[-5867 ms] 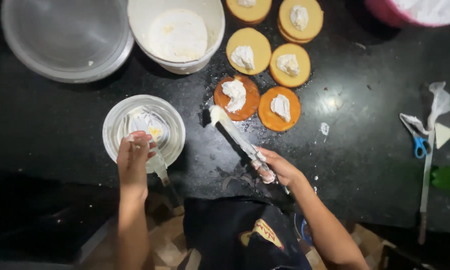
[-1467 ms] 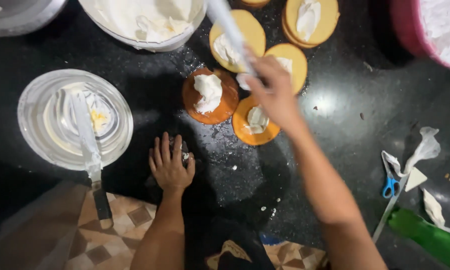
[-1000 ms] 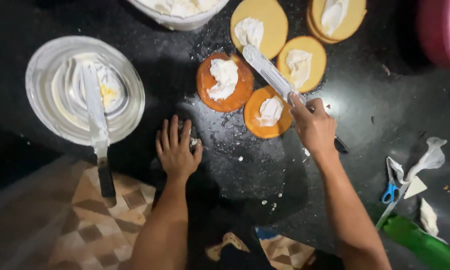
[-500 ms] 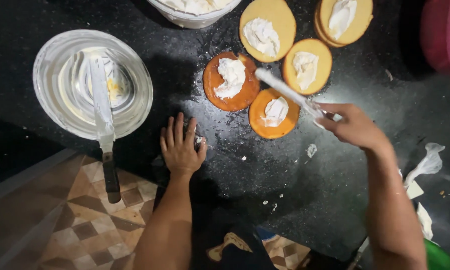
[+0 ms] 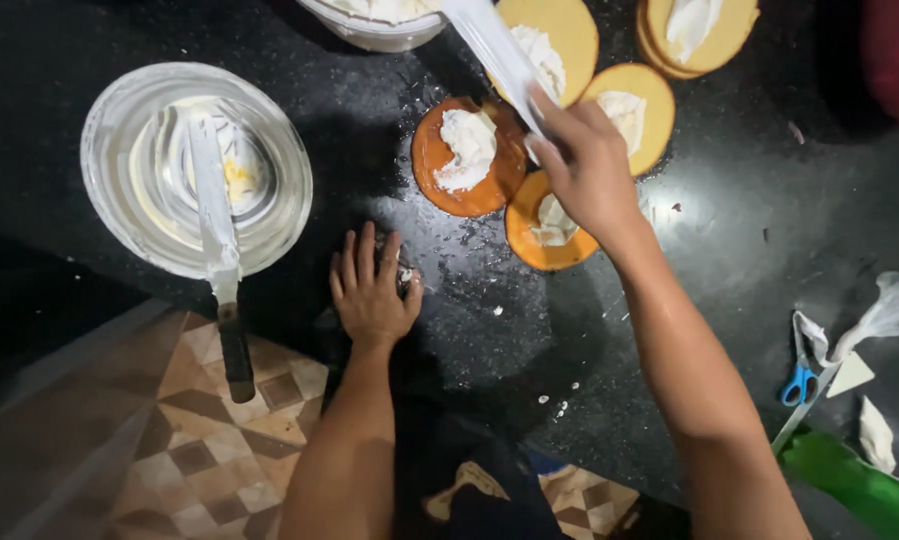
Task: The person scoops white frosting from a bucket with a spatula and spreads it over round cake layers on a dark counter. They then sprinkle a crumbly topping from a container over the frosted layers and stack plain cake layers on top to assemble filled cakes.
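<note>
While the right hand (image 5: 590, 170) is clenching its grip on a long cream-coated spatula (image 5: 495, 55), the blade is angling up and away toward the white cream bowl (image 5: 375, 30) at the top edge, and the hand is hovering over a small round cake disc (image 5: 545, 235) with a dab of cream, just beside a darker orange disc (image 5: 465, 160) carrying a bigger blob; the left hand (image 5: 370, 290) is lying flat, grip released, fingers spread, pressing on the black table (image 5: 730, 260) near scattered crumbs; to its left a clear glass bowl (image 5: 115, 130) smeared with cream is holding a second knife (image 5: 220, 260), its dark handle sticking out over the table edge above the patterned floor tiles (image 5: 185, 440); more pale discs (image 5: 570, 35) are sitting at the top, blue-handled scissors (image 5: 798, 380) and a green bottle (image 5: 860, 490) are lying well apart at the lower right
</note>
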